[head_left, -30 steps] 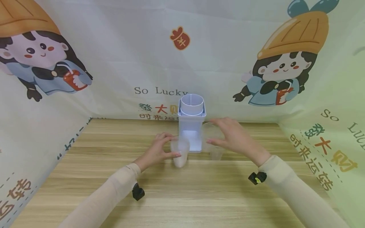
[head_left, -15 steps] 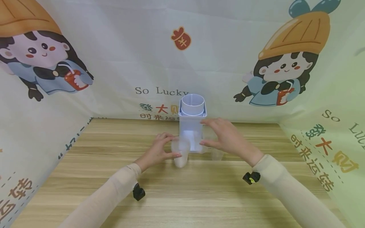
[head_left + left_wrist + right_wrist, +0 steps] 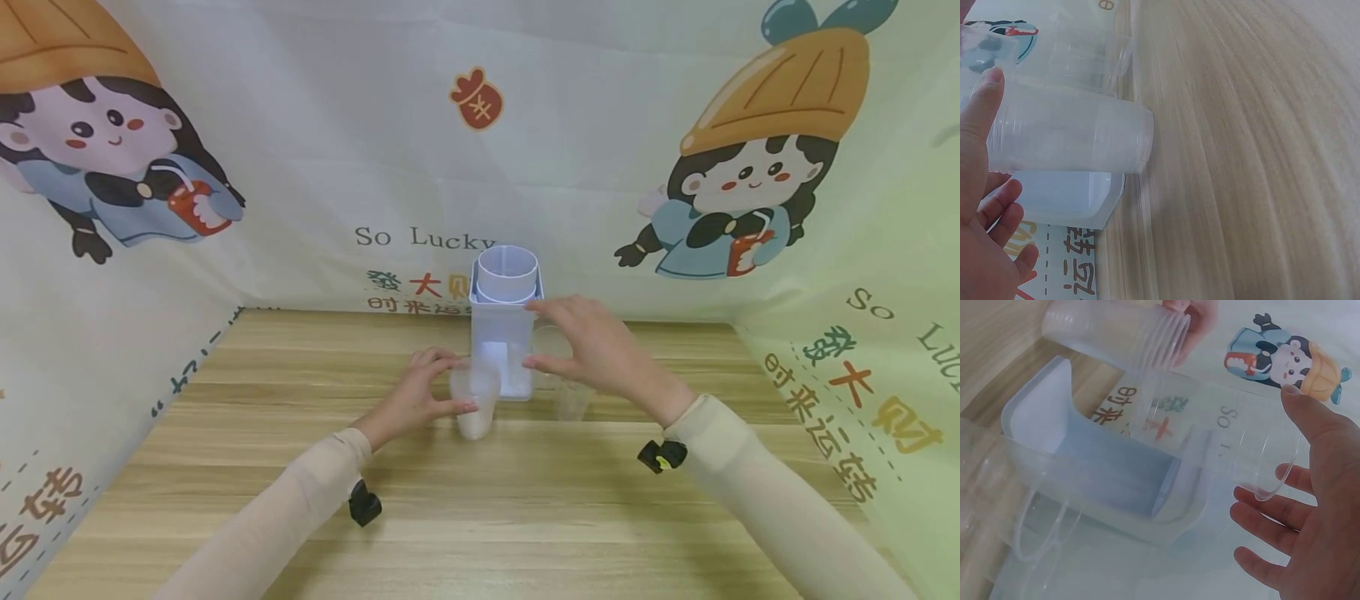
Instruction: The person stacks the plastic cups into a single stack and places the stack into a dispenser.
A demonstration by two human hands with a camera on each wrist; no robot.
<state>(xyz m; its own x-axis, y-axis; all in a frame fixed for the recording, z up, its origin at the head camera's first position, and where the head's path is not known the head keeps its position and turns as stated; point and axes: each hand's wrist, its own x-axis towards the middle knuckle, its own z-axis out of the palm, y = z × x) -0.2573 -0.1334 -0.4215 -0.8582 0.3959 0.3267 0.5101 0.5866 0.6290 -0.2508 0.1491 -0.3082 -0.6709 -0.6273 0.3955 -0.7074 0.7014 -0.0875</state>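
Note:
My left hand (image 3: 411,398) grips a stack of nested clear plastic cups (image 3: 476,417), thumb on the near side, fingers behind. In the left wrist view the bottom of the stack is right at the tabletop. The right hand (image 3: 600,354) holds a single clear plastic cup (image 3: 1235,434) near its rim between thumb and fingers. Seen from the right wrist, this cup's base overlaps the stack's rims. Behind the hands stands a pale lilac upright holder (image 3: 501,321) with a round tube (image 3: 507,275) in its top and an open front.
More clear cup plastic (image 3: 572,402) stands on the table right of the holder, below the right hand; it also fills the lower left of the right wrist view (image 3: 1041,512). A printed cloth (image 3: 300,167) hangs close behind and at both sides of the wooden table (image 3: 487,517).
The right hand has moved a little left, towards the holder, and then slightly up. My left hand and its stack of cups have stayed in place.

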